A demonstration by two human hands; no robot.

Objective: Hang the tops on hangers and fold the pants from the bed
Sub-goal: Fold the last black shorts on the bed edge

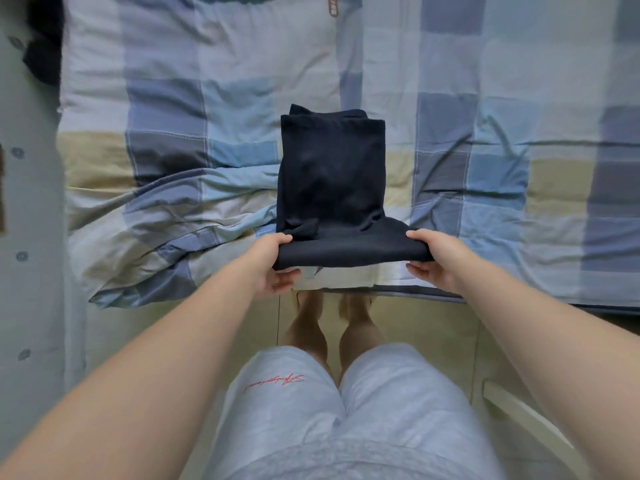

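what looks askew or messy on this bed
The navy pants are not folded square: at the far end an under layer pokes out past the top left corner. The plaid quilt is bunched and rumpled left of them. Nothing looks spilled or damaged.

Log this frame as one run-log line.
step: fold pants | left hand: grips near edge | right hand: grips near edge | dark pants: partly folded, on bed
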